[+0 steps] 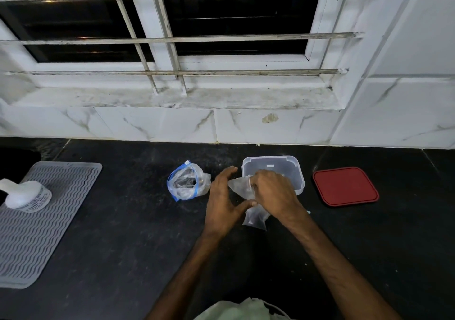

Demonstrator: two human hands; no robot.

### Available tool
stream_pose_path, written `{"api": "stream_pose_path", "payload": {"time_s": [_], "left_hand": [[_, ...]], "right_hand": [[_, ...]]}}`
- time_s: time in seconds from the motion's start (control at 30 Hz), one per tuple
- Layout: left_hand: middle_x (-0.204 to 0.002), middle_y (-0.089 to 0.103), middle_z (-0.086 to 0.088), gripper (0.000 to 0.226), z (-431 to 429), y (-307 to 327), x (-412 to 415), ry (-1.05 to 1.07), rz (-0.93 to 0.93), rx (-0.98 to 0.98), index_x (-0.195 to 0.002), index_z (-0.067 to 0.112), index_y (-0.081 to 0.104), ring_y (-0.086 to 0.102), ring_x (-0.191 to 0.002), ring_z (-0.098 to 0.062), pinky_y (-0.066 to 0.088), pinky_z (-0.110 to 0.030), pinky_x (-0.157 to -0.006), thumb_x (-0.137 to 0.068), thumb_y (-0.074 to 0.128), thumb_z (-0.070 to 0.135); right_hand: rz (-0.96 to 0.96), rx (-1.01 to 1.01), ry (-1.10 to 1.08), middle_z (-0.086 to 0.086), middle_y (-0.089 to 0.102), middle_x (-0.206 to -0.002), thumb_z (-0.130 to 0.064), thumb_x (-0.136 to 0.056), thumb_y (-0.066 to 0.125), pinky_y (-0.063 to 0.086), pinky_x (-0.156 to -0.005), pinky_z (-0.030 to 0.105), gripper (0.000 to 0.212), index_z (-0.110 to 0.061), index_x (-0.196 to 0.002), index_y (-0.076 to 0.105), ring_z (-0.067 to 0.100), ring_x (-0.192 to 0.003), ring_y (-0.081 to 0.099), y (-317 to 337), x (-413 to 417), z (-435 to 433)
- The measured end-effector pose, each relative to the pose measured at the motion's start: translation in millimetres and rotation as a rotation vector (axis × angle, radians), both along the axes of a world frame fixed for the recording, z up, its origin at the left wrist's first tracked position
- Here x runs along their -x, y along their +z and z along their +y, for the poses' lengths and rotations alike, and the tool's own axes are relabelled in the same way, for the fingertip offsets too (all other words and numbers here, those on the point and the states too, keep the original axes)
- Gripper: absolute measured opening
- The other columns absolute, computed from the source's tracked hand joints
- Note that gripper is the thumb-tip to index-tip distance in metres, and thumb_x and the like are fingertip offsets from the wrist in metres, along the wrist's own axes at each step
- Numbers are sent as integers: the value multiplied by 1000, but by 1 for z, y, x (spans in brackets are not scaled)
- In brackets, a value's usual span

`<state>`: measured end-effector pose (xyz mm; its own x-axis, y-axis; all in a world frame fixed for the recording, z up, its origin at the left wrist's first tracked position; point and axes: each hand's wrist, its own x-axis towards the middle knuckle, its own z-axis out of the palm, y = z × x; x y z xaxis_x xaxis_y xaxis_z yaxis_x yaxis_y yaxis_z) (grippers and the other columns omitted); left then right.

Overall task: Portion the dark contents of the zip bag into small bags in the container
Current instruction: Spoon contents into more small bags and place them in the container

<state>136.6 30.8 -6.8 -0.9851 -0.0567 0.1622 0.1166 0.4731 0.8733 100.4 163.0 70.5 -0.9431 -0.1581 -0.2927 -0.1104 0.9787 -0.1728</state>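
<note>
A zip bag (188, 184) with a blue zip strip stands open on the black counter, dark contents inside. Right of it sits a clear plastic container (296, 169). In front of the container I hold a small clear bag (254, 217) with a little dark stuff at its bottom. My right hand (273, 191) grips the bag's upper part, fingers curled over it. My left hand (222, 201) has its fingers stretched out, and its thumb touches the bag's side.
A red lid (344, 187) lies flat right of the container. At far left a grey ribbed mat (32, 223) carries a white bottle (24, 196). A tiled wall and barred window rise behind the counter. Pale green cloth (236, 311) shows at the bottom edge.
</note>
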Motion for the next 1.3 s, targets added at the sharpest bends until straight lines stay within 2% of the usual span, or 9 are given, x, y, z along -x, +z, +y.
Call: {"api": "stream_pose_path", "payload": {"time_s": [0.07, 0.2, 0.3, 0.5, 0.6, 0.83, 1.07, 1.2, 1.3], "left_hand": [[-142, 49, 12, 86, 8, 4, 1, -60, -43, 25, -140, 28, 43, 45, -131, -3, 38, -24, -108, -65, 83, 37], [-115, 67, 4, 41, 23, 12, 3, 15, 0, 139, -118, 23, 59, 62, -106, -17, 47, -52, -96, -77, 65, 20], [-108, 68, 3, 35, 26, 15, 4, 56, -12, 191, -113, 18, 61, 62, -101, -19, 46, -57, -94, -78, 64, 19], [-111, 68, -1, 46, 31, 20, -2, 4, -14, 207, -119, 15, 57, 61, -100, -21, 45, -53, -98, -76, 70, 19], [-110, 68, 4, 58, 30, 16, -5, 10, -22, 147, -124, 21, 49, 63, -100, -19, 49, -43, -94, -72, 72, 29], [-98, 68, 9, 34, 29, 14, -7, 224, -54, 126, -107, 29, 49, 64, -90, -18, 51, -40, -82, -76, 63, 27], [-106, 65, 14, 50, 35, 7, -12, 159, -81, 62, -114, 36, 39, 63, -93, -9, 51, -30, -76, -77, 72, 28], [-109, 65, 13, 59, 40, 8, -12, 141, -88, -12, -129, 28, 41, 61, -91, -3, 46, -23, -77, -79, 72, 24], [-100, 64, 20, 52, 40, 5, -11, 174, -109, -78, -116, 37, 45, 60, -87, 5, 51, -24, -78, -77, 75, 21]], "right_hand": [[129, 26, 50, 3, 64, -119, -27, -93, 60, 48, -87, 31, 30, -20, -123, 61, 21, -104, 63, 0, -6, -3], [237, 95, 116, -1, 65, -114, -29, -92, 57, 47, -80, 29, 28, -23, -119, 64, 18, -97, 63, 3, -16, -5], [267, 69, 81, 0, 67, -106, -34, -88, 59, 46, -77, 28, 27, -22, -111, 65, 17, -92, 64, 5, -14, -1], [302, -134, 178, 1, 62, -112, -34, -91, 55, 47, -70, 33, 23, -21, -106, 67, 21, -103, 57, 11, -17, 0], [251, -178, 296, 3, 52, -126, -26, -90, 60, 48, -81, 37, 30, -19, -119, 61, 23, -114, 50, 15, -16, -1], [313, -51, 130, 3, 63, -112, -38, -94, 53, 43, -87, 38, 28, -18, -104, 69, 21, -107, 51, 20, -18, -7], [192, -231, 164, 6, 39, -142, -30, -90, 59, 32, -98, 54, 37, -21, -125, 59, 27, -131, 30, 18, -20, -14], [187, -218, 279, 3, 43, -138, -26, -88, 64, 34, -98, 52, 39, -24, -126, 58, 25, -128, 36, 18, -19, -15], [175, -74, 252, -2, 56, -125, -26, -90, 63, 35, -94, 44, 25, -29, -114, 67, 20, -117, 45, 17, -16, -9]]}}
